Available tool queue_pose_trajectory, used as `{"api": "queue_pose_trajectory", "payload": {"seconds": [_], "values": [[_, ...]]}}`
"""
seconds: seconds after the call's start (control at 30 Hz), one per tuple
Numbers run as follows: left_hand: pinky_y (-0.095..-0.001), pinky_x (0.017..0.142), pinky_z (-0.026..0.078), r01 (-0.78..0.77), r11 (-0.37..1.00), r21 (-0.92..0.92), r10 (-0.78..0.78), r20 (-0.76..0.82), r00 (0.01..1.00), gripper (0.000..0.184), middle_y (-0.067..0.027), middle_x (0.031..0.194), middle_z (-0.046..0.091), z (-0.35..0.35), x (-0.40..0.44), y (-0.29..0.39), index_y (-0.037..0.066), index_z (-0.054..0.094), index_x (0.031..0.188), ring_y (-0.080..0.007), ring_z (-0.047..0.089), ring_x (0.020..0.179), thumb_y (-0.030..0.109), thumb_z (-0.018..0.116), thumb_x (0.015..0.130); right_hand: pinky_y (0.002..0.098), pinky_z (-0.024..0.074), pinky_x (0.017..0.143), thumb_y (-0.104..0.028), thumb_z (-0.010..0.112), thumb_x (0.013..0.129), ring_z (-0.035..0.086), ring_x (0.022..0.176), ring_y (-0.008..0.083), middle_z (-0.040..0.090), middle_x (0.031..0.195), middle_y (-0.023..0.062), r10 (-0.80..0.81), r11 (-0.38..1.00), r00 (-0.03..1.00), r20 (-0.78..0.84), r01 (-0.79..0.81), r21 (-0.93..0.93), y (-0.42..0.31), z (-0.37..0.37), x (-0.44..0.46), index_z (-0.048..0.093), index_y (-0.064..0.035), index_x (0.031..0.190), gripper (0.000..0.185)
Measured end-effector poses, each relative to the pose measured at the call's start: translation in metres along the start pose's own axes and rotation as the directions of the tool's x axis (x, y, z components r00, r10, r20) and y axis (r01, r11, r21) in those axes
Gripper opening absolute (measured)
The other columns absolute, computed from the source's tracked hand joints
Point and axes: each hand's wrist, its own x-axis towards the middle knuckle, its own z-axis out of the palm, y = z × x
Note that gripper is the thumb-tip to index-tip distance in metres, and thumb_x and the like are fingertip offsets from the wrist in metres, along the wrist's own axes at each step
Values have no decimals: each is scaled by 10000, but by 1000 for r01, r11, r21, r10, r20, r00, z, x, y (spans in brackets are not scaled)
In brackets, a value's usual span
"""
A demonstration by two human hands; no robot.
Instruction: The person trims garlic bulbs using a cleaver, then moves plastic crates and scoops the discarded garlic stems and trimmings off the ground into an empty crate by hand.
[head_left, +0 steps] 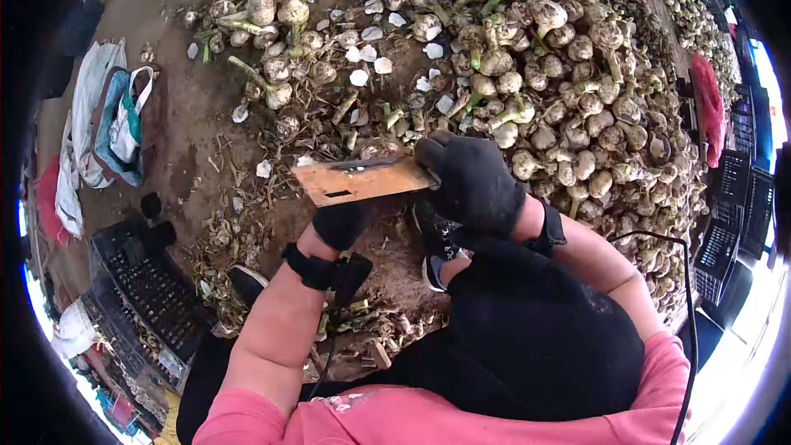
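Note:
My right hand (474,181), in a dark glove, is closed round the right end of a flat orange-brown plate (371,182). This plate has a small dark slot near its lower left edge and a dark strip along the top, with white bits on it. Under the plate, my gloved left hand (342,224) shows only in part; its fingers are hidden, so I cannot tell whether they hold anything. Just beyond the plate lies a brownish bulb (382,148), partly covered. Loose garlic bulbs (278,95) with cut stems lie ahead on the ground.
A large heap of garlic bulbs (568,74) spreads across the right. Dry peelings and stem pieces (231,239) litter the floor. At the left are a black plastic crate (152,280) and sacks (91,124). A dark cable (690,305) runs near my right arm.

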Motion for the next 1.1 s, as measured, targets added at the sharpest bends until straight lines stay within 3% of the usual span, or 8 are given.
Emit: {"api": "queue_pose_trajectory", "payload": {"seconds": [0.23, 0.37, 0.47, 0.57, 0.67, 0.8, 0.97, 1.1], "values": [[-338, 876, 476, -25, 607, -794, -134, -133, 982, 428, -75, 1147, 557, 22, -10, 69, 53, 461, 1231, -175, 557, 1018, 102, 604, 831, 388, 502, 617, -163, 630, 698, 627, 711, 327, 624, 780, 169, 380, 920, 918, -118, -388, -56, 56, 12, -27, 604, -83, 916, 234], [-296, 853, 466, -50, 995, -85, 27, -255, 967, 536, -48, 1105, 579, 14, 6, 107, 53, 493, 1190, -146, 564, 979, 31, 732, 711, 281, 477, 689, -90, 673, 786, 552, 790, 84, 630, 864, -5, 389, 526, 917, -93, -137, 839, 25, 15, -26, 601, -32, 1021, 253], [-293, 845, 470, -65, 985, -161, 20, -262, 965, 542, -48, 1106, 575, 23, 15, 104, 52, 488, 1195, -150, 564, 968, 42, 736, 713, 274, 467, 727, -78, 698, 757, 538, 846, 86, 625, 935, 9, 376, 540, 926, 42, -256, 802, 15, 6, -11, 593, -29, 1035, 301], [-293, 859, 468, 136, 514, 847, 243, -296, 924, 579, -59, 1115, 569, 13, 15, 107, 49, 466, 1220, -150, 558, 987, 24, 738, 710, 289, 468, 716, -147, 728, 718, 567, 825, 124, 630, 934, 71, 233, 870, 953, -194, -115, 480, 17, 16, -6, 600, -36, 1034, 358], [-314, 830, 486, 5, 999, -38, -18, -343, 939, 533, -79, 1069, 599, 22, 18, 110, 39, 505, 1156, -164, 579, 944, -17, 713, 668, 317, 477, 689, -153, 690, 739, 608, 765, 222, 634, 869, 120, 99, 908, 963, -250, 15, 419, 19, 18, -2, 608, -34, 997, 296], [-292, 791, 486, 9, 919, 395, 138, -341, 930, 342, -94, 956, 632, 15, 15, 116, 21, 582, 1012, -159, 595, 893, -112, 537, 700, 333, 456, 571, -98, 601, 751, 567, 601, 224, 585, 681, 109, 314, 900, 940, -135, -250, 356, 28, 4, 2, 575, -29, 852, 125], [-294, 743, 484, -129, 983, 133, 170, -364, 916, 326, -83, 892, 630, 18, 7, 128, 23, 591, 965, -163, 592, 827, -118, 474, 696, 389, 505, 679, -168, 636, 688, 613, 750, 377, 618, 783, 218, 327, 944, 859, 394, -313, -102, 66, -3, -28, 612, -29, 888, 245], [-296, 788, 480, -62, 914, 402, 215, -350, 912, 524, -77, 929, 623, 1, 7, 88, 47, 483, 1213, -178, 599, 890, -130, 473, 720, 304, 492, 705, -75, 668, 742, 580, 792, 174, 625, 876, 38, 478, 584, 853, 211, -488, 649, 42, 1, -37, 593, -32, 1011, 283]]}}
